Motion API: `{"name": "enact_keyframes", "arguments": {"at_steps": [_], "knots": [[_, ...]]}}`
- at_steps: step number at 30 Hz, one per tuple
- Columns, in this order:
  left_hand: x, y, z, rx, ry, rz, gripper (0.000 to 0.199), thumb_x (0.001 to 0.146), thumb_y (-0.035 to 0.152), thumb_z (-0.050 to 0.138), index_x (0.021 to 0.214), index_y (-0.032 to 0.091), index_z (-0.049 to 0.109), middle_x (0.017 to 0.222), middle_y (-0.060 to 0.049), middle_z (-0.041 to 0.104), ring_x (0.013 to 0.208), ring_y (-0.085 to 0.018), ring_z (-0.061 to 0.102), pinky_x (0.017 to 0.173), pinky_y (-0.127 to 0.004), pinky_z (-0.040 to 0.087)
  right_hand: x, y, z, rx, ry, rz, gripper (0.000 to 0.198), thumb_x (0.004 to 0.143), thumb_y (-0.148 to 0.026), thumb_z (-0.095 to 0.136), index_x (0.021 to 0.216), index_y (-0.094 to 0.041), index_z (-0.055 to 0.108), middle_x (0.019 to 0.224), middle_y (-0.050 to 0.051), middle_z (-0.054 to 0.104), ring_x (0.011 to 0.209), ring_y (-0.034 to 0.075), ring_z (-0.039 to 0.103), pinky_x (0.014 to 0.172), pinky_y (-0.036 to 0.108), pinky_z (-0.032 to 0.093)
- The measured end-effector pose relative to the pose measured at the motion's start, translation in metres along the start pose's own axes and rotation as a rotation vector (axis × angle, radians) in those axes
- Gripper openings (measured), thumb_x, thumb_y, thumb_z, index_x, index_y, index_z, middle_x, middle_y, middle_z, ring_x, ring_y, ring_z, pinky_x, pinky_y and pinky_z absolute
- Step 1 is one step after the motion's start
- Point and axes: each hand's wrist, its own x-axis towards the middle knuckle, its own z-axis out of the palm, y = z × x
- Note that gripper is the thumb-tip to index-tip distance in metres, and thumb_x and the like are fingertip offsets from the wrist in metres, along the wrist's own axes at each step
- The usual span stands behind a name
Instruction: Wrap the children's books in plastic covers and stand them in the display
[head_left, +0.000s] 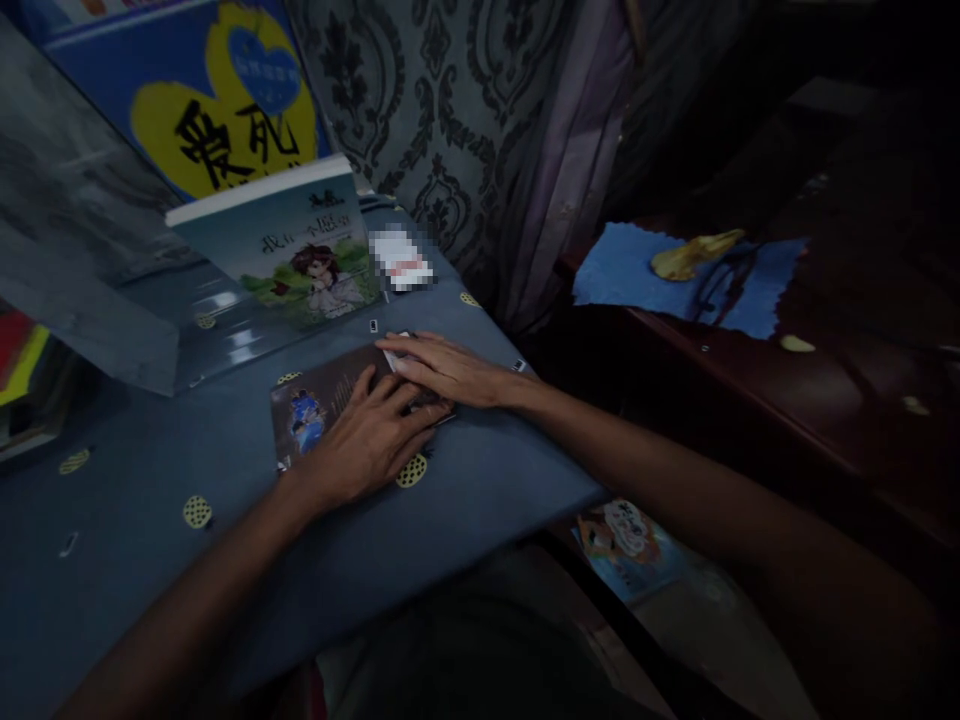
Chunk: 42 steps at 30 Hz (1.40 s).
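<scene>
A dark booklet (330, 395) with a blue figure and faint lines of text lies flat on the blue patterned tablecloth (465, 500). Across its right part rests my left hand (371, 435), fingers spread and palm down. My right hand (454, 372) lies flat over the booklet's upper right corner, fingers stretched out. Under its fingertips a small white patch (391, 358) shows; I cannot tell whether it is a label or part of the cover. The fingers of both hands overlap closely and hide the booklet's right end.
Behind the hands stands a thick book (300, 260) with a cartoon girl on its cover. A blue and yellow board (225, 100) rises behind it. A blurred white item (403, 258) lies nearby. To the right, a blue cloth (622, 270) lies on a dark red surface. Another book (630, 545) lies lower down.
</scene>
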Motion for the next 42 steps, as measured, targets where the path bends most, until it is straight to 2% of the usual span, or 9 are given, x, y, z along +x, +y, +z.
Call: {"name": "enact_keyframes", "arguments": {"at_steps": [7,12,16,20,23,27,32,36,42], "knots": [[-0.003,0.004,0.002,0.066,-0.035,-0.017,0.037,0.105,0.029,0.045,0.140,0.026,0.057,0.135,-0.011,0.062,0.134,-0.031,0.049,0.116,-0.064,0.034,-0.003,-0.003,0.004,-0.144,-0.023,0.030,0.058,0.108,-0.050,0.029,0.152,-0.018,0.047,0.160,0.010,0.045,0.154,0.023,0.030,0.127,0.049,0.018],[-0.019,0.005,-0.003,-0.012,-0.102,0.048,0.052,0.098,0.010,0.049,0.148,0.026,0.048,0.145,-0.010,0.059,0.140,-0.029,0.048,0.120,-0.063,0.030,-0.016,-0.026,0.008,-0.413,0.008,0.098,0.053,0.108,-0.044,0.032,0.146,-0.014,0.054,0.153,0.015,0.053,0.147,0.028,0.043,0.122,0.053,0.028],[-0.050,0.002,-0.012,-0.171,-0.130,0.093,0.061,0.092,-0.001,0.046,0.143,0.031,0.053,0.153,-0.005,0.054,0.151,-0.025,0.037,0.124,-0.065,0.018,-0.046,-0.056,0.023,-0.693,0.047,0.103,0.050,0.105,-0.045,0.045,0.143,-0.014,0.057,0.146,0.019,0.059,0.133,0.034,0.054,0.105,0.052,0.045],[-0.083,-0.003,-0.024,-0.348,-0.088,0.067,0.048,0.091,0.002,0.046,0.129,0.027,0.062,0.151,-0.004,0.057,0.150,-0.023,0.039,0.127,-0.063,0.014,-0.072,-0.091,0.040,-0.872,0.070,0.055,0.052,0.101,-0.048,0.055,0.137,-0.011,0.061,0.127,0.021,0.070,0.109,0.035,0.063,0.089,0.048,0.050],[-0.098,-0.009,-0.025,-0.438,-0.014,-0.019,0.031,0.094,0.009,0.047,0.112,0.023,0.067,0.137,-0.004,0.068,0.141,-0.021,0.052,0.128,-0.057,0.021,-0.075,-0.108,0.043,-0.848,0.035,-0.007,0.038,0.101,-0.041,0.057,0.124,-0.012,0.068,0.104,0.016,0.075,0.094,0.030,0.064,0.083,0.043,0.051],[-0.101,-0.019,-0.010,-0.327,0.160,-0.195,0.026,0.102,0.021,0.045,0.118,0.023,0.066,0.140,-0.008,0.065,0.136,-0.022,0.057,0.123,-0.053,0.034,-0.057,-0.104,0.037,-0.730,0.031,-0.012,0.025,0.103,-0.032,0.053,0.109,-0.016,0.071,0.090,0.011,0.074,0.092,0.026,0.065,0.086,0.041,0.051],[-0.100,-0.032,0.008,-0.197,0.316,-0.465,0.040,0.103,0.038,0.046,0.139,0.020,0.051,0.150,-0.015,0.054,0.141,-0.029,0.050,0.117,-0.054,0.042,-0.014,-0.079,0.041,-0.505,-0.093,-0.208,0.024,0.103,-0.024,0.052,0.119,-0.017,0.068,0.112,0.011,0.074,0.109,0.024,0.063,0.097,0.042,0.052],[-0.104,-0.040,0.010,-0.303,0.304,-0.505,0.062,0.102,0.041,0.050,0.156,0.023,0.027,0.154,-0.016,0.049,0.144,-0.028,0.047,0.118,-0.050,0.041,0.024,-0.060,0.051,-0.401,-0.130,-0.365,0.026,0.102,-0.020,0.049,0.122,-0.017,0.066,0.132,0.012,0.068,0.129,0.024,0.055,0.110,0.045,0.045],[-0.106,-0.045,0.017,-0.393,0.354,-0.556,0.079,0.098,0.047,0.057,0.160,0.023,0.014,0.156,-0.019,0.046,0.146,-0.030,0.043,0.120,-0.053,0.038,0.066,-0.045,0.047,-0.403,-0.153,-0.323,0.030,0.101,-0.010,0.044,0.123,-0.016,0.062,0.133,0.015,0.066,0.131,0.025,0.056,0.109,0.048,0.044]]}}
